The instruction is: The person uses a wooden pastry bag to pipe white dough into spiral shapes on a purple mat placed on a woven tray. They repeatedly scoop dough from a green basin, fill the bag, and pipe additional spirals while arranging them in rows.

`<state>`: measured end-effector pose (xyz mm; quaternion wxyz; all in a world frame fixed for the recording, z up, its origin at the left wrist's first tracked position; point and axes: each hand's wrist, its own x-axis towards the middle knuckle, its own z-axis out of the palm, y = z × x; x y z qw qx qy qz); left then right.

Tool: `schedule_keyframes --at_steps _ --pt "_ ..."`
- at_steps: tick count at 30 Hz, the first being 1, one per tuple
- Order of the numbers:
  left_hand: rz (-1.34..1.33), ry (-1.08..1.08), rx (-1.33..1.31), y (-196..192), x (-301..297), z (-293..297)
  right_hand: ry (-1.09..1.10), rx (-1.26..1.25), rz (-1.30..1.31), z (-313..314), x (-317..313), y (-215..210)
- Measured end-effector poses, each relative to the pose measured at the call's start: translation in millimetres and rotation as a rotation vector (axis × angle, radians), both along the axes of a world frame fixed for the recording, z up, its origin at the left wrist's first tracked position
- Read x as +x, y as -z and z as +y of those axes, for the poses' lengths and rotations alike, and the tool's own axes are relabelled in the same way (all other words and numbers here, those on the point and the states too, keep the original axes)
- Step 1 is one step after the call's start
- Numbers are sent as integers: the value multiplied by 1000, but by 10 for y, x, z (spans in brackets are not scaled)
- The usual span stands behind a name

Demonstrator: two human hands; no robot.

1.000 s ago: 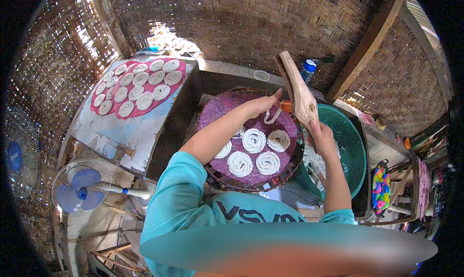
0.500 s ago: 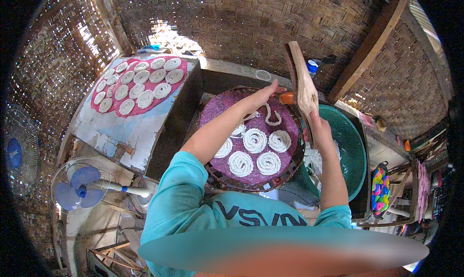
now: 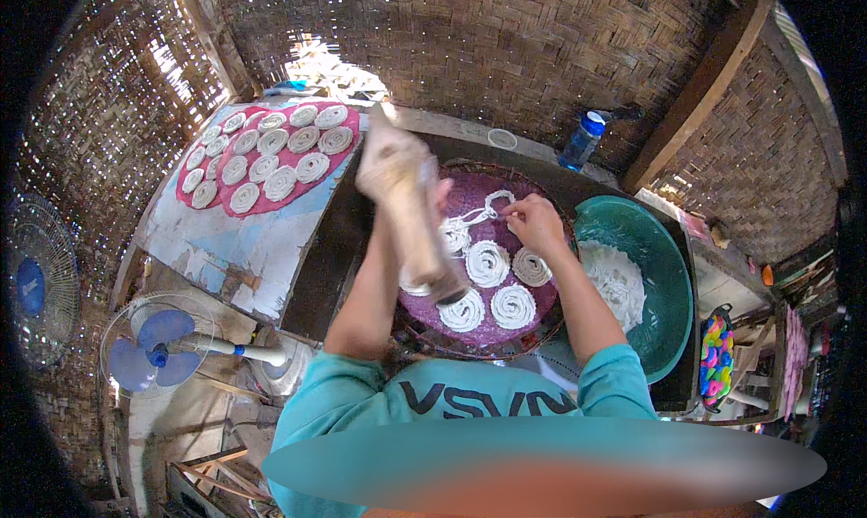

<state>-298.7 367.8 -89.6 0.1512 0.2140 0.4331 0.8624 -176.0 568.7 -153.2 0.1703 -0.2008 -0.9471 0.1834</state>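
My left hand grips a long wooden tool, smeared by motion, which hides most of that hand and part of the tray's left side. With finger and thumb pinched, my right hand holds the end of a white dough strand near the back of the tray. The strand forms a loose loop there and trails left toward a coil. Below lies a round tray lined with purple cloth, bearing several white dough spirals. One spiral is partly covered by the tool.
A green basin with white dough stands at the right. A blue bottle and a ring rest on the back ledge. Several coils lie on pink cloth at left, above a fan.
The wooden tool has passed from my right hand to my left and swung left over the tray's edge. My right hand has come down to the dough strand.
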Motion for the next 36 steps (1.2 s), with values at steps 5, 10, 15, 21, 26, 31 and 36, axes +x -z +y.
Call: schedule_keyframes --at_steps 5,10,15,21,26,31,36 --pt "177 -204 -134 399 -88 -871 42 95 -71 -27 -162 223" --pt "258 -174 -144 804 -96 -1355 134 91 -105 28 -254 367" --pt "187 158 376 1749 -667 -1884 139 73 -96 -10 -359 389" --pt "274 -149 -52 890 -34 -1756 156 103 -52 -9 -394 419" --pt "237 -241 -10 767 18 -1815 130 77 5 13 -408 429" --pt "256 -262 0 730 -4 -1875 156 -134 51 50 -205 182" --pt "165 -152 177 759 -3 -2070 83 -675 240 90 48 39"
